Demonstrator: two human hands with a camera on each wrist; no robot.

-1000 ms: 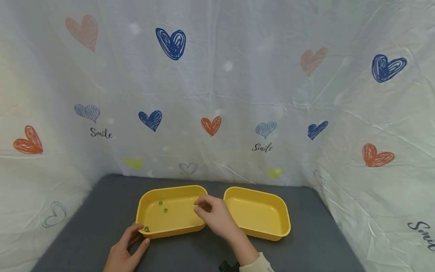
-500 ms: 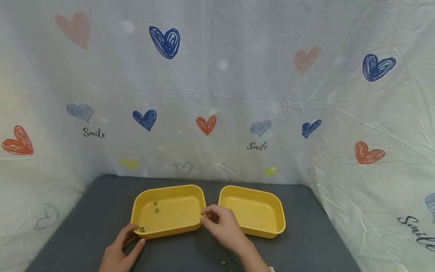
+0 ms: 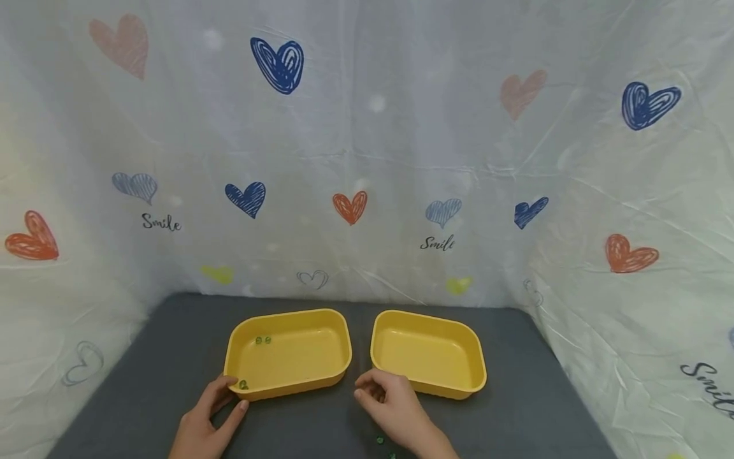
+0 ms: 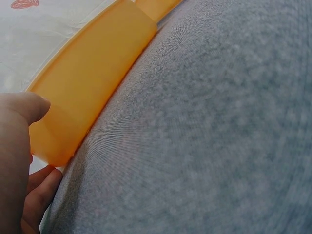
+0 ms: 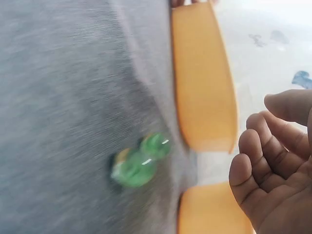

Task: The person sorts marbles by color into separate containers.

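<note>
My left hand holds the front left corner of the left yellow tray, fingers at its side and thumb along its front wall, as the left wrist view shows. Inside that tray a pair of green glass marbles sits side by side near the back left, and more green marble glass shows in the front left corner. My right hand hovers before the gap between the trays, fingers loosely bent and holding nothing. Two green marbles lie on the cloth just below it, close together.
A second yellow tray stands on the right, a narrow gap from the first. Grey cloth covers the table. Behind and on both sides hangs a white curtain with printed hearts.
My right hand has drawn back from the left tray's right end toward the marbles on the table. The two rear marbles in the tray have rolled next to each other. The left hand keeps its place.
</note>
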